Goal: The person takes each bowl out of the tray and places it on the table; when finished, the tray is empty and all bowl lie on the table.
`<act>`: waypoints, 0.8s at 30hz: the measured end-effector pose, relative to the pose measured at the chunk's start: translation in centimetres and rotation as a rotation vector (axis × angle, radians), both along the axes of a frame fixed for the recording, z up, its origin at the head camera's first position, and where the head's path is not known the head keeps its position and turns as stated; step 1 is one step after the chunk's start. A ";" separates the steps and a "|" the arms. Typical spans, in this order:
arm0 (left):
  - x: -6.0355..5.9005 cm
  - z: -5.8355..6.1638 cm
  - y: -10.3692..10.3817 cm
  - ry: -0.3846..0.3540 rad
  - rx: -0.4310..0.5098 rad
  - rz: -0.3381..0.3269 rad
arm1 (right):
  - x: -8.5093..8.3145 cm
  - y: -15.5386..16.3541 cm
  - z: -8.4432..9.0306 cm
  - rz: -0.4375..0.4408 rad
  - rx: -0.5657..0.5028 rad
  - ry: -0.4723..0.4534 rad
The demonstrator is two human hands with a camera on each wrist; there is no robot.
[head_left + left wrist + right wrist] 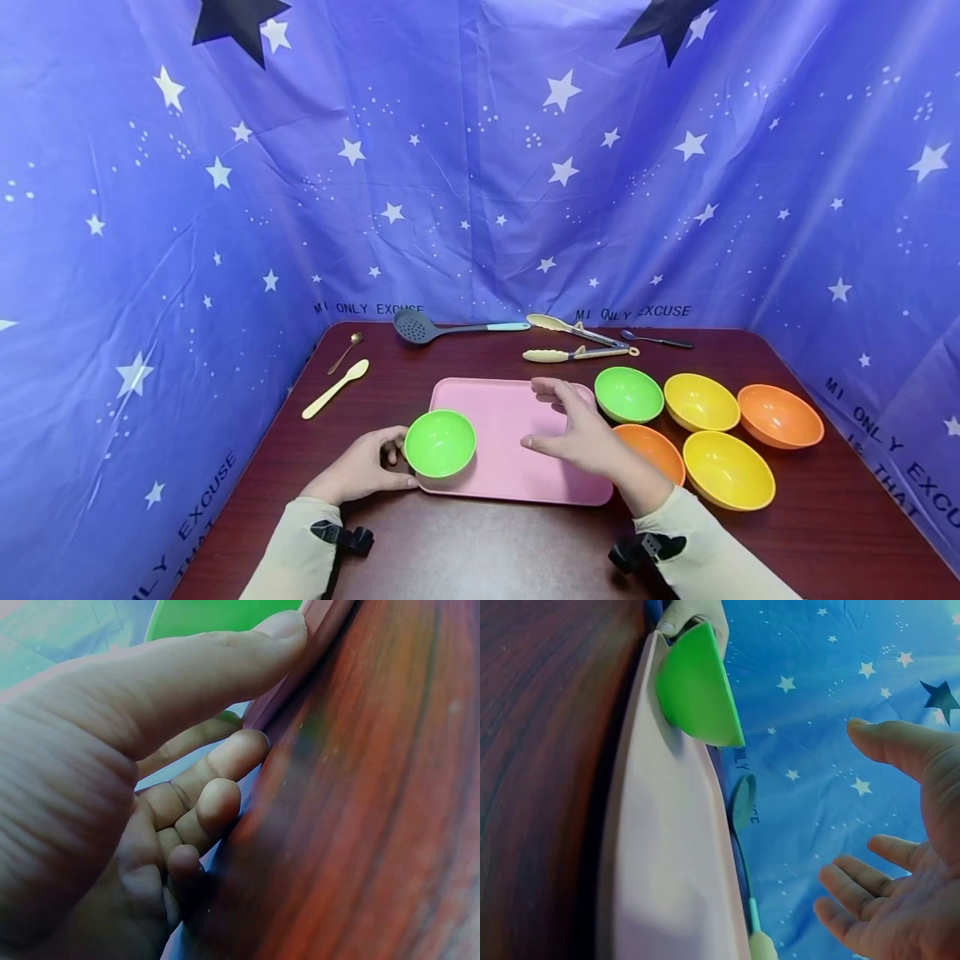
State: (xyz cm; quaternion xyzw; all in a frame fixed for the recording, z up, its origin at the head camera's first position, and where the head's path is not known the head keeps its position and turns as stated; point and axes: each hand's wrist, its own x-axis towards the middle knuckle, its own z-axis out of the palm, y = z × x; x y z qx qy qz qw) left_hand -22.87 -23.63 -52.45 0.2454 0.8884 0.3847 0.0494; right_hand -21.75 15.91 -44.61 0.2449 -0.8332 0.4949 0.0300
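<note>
A green bowl (440,444) rests on the left end of a pink tray (517,417). My left hand (362,467) is at the tray's front left corner, close beside this bowl. In the left wrist view, the thumb (217,664) lies along the tray's rim, and the loosely bent fingers (214,802) are near its outer side. No clear grip on bowl or tray shows. Over the tray's right part hovers my right hand (577,429), its thumb and fingers spread apart and nothing between them. The right wrist view shows its palm (907,922) facing the camera.
Right of the tray sit another green bowl (628,395), yellow bowls (727,471) and orange bowls (780,417). Tongs (581,354), a slotted skimmer (417,327) and a dark-handled spoon (656,340) lie at the back. A cream spoon (336,389) and small metal spoon (347,352) lie left.
</note>
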 end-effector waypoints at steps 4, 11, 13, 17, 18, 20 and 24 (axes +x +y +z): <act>0.0 -0.1 -0.1 0.001 0.003 -0.001 | -0.2 -1.3 -0.6 0.038 -0.016 -0.023; 0.1 0.0 0.0 0.001 -0.004 0.001 | -0.4 -3.1 -1.6 0.072 -0.006 -0.065; 0.1 0.1 0.0 0.001 -0.002 -0.002 | -0.6 -3.6 -1.9 0.075 -0.012 -0.082; 0.1 0.2 0.0 0.005 -0.002 -0.004 | -0.9 -4.4 -2.4 0.095 -0.026 -0.110; 0.1 0.2 0.0 0.007 -0.002 -0.004 | -1.0 -4.7 -2.5 0.103 -0.028 -0.110; 0.1 0.2 0.0 0.009 -0.002 -0.004 | -1.2 -5.1 -2.8 0.118 -0.037 -0.111; 0.1 0.1 0.0 0.009 -0.006 -0.003 | -1.5 -6.1 -3.4 0.138 -0.044 -0.116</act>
